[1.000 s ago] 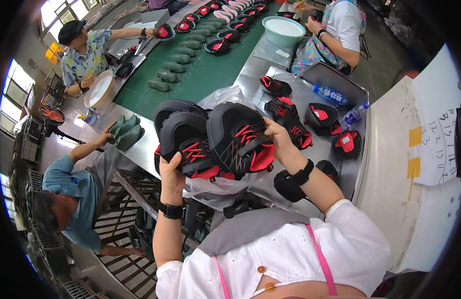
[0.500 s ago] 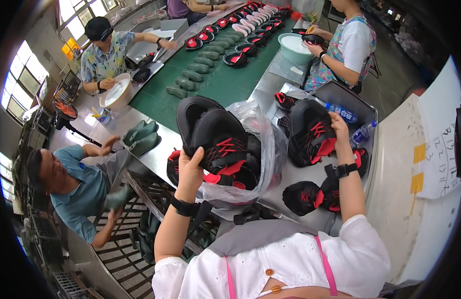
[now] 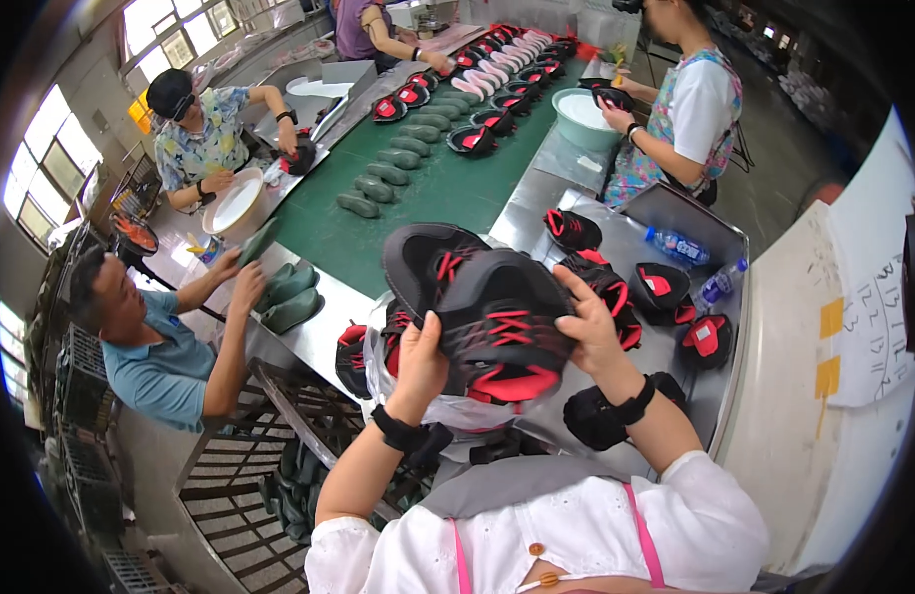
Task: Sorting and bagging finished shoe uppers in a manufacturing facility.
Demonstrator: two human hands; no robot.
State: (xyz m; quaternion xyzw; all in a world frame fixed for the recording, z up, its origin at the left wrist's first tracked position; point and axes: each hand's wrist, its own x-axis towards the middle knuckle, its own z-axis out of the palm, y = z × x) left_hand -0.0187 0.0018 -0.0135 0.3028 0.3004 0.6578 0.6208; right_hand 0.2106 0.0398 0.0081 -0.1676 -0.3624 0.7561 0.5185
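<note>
Black shoe uppers with red laces and red lining are between my hands. The front shoe upper [image 3: 507, 307] is toe-up and overlaps another shoe upper [image 3: 418, 262] behind it. My left hand [image 3: 421, 366] is closed on the left edge, thumb up. My right hand [image 3: 591, 322] pinches the right edge of the front upper between thumb and fingers. Beneath them is a clear plastic bag [image 3: 378, 361], mostly hidden. More black-and-red uppers lie on the metal tabletop to the right, among them one with a red insert [image 3: 658, 287].
Two bottles [image 3: 678, 247] lie in the metal tray [image 3: 736, 327] at right. Ahead, a green table [image 3: 319, 223] bears rows of green shoe lasts [image 3: 388, 173] and uppers. Green lasts [image 3: 291, 309] and a co-worker [image 3: 160, 337] are at left. Others work with basins [image 3: 586, 119] farther off.
My right hand has moved left from the tray with an upper, bringing it against those in my left hand. The left co-worker has raised a green piece with both hands.
</note>
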